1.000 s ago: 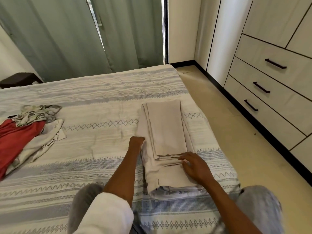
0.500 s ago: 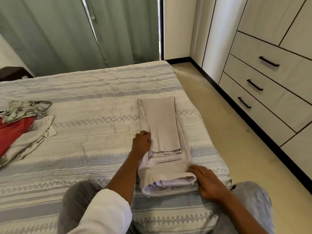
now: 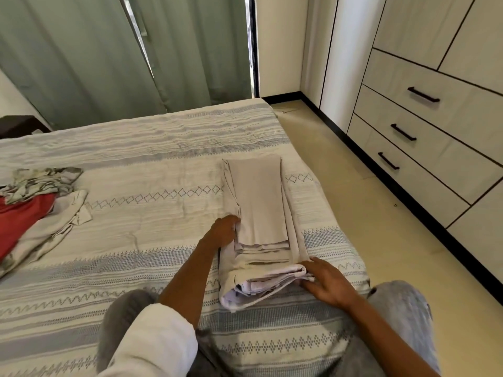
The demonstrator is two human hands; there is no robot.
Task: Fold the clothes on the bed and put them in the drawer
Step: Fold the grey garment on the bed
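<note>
A long beige folded garment (image 3: 258,208) is laid lengthwise on the bed (image 3: 152,229), between the two hands and running away from them toward the far edge. The left hand (image 3: 223,231) is pressed against the garment's left edge about halfway along, its fingers tucked at or under the layers; whether cloth is actually gripped there cannot be told. The right hand (image 3: 325,282) is laid with fairly straight fingers against the near right corner, where the thick rolled end of white and beige layers is exposed, and it seems to be steadying or sliding beneath that end, not pinching it. A further fold, or a lift of the bundle, is judged to be the step in hand. Several loose layers are stacked here, so the upper panel could be slid off the lower one if only one side is raised, and the near end, already bulging, could be sprung open once pressure is released. Well off to the left of the left hand, a heap of unfolded clothes (image 3: 35,210) is left waiting, so much of the task is judged undone. To the right of the right hand, across the floor, the drawers (image 3: 435,126) are seen closed; the bundle could sag and unfold if carried one-handed while a handle is pulled.
</note>
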